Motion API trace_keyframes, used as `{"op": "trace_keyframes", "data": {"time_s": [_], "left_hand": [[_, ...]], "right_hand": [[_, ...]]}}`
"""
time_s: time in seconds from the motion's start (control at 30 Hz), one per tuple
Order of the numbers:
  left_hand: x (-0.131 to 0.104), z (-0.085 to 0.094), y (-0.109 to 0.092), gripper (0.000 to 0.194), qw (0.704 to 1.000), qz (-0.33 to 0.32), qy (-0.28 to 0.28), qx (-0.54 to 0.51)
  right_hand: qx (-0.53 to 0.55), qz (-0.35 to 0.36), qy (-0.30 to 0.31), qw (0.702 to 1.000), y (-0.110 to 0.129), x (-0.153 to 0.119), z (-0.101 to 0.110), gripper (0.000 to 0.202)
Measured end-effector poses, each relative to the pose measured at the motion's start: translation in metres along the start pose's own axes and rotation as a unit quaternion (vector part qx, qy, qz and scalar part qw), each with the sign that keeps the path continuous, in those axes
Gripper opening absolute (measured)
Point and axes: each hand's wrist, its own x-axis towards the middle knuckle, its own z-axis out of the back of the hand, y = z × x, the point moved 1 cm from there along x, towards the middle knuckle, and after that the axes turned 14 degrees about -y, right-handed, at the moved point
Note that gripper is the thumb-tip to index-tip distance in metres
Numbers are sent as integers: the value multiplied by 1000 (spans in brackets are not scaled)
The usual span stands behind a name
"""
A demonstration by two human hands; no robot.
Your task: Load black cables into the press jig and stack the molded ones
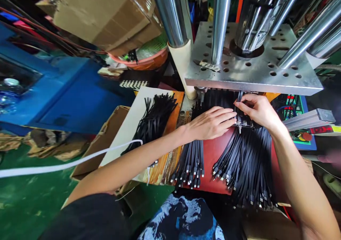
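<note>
My right hand is at the front edge under the press plate, thumb and fingers pinched on a flat black cable. Beside it, my left hand reaches in from the left with fingers stretched out, its fingertips at the small metal fixture; its thumb is hidden. From the fixture a thick fan of black cables with metal plug ends hangs toward me over a red surface. Another bundle of black cables lies below my left hand and forearm.
The press's drilled steel plate hangs close above my hands, between steel columns. A further cable pile lies on a white board at left. A control panel stands at right. A cardboard box is left of the bench.
</note>
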Motion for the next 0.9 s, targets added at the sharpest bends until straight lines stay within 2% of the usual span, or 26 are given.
{"op": "trace_keyframes", "data": {"time_s": [0.1, 0.2, 0.33, 0.43, 0.5, 0.53, 0.6, 0.67, 0.73, 0.9], "left_hand": [[8, -3, -6, 34, 999, 15, 0, 36], [16, -6, -16, 33, 996, 36, 0, 80], [19, -12, -31, 48, 990, 73, 9, 118], [19, -18, -44, 53, 981, 109, 29, 156], [20, -21, -52, 59, 974, 132, 47, 178], [21, -22, -56, 63, 971, 144, 55, 180], [26, -22, -59, 68, 968, 176, 67, 169], [34, -21, -56, 68, 964, 209, 69, 148], [45, -20, -45, 67, 960, 240, 64, 133], [71, -24, -8, 61, 952, 276, 47, 122]], "right_hand": [[-11, -13, -29, 999, -3, -3, 1, 38], [30, -42, -19, 998, -7, -5, 2, 31], [82, -64, -28, 994, -10, -5, 1, 36], [22, -46, -101, 994, -5, -12, 0, 33], [-47, -4, -151, 987, 1, -24, 3, 30], [-91, 29, -153, 984, 4, -33, 4, 31], [-193, 94, -110, 970, 7, -48, 6, 41], [-293, 127, -60, 946, 6, -54, 5, 52], [-363, 120, -47, 923, 4, -48, 1, 56], [-425, 78, -42, 901, 4, -2, -10, 53]]}}
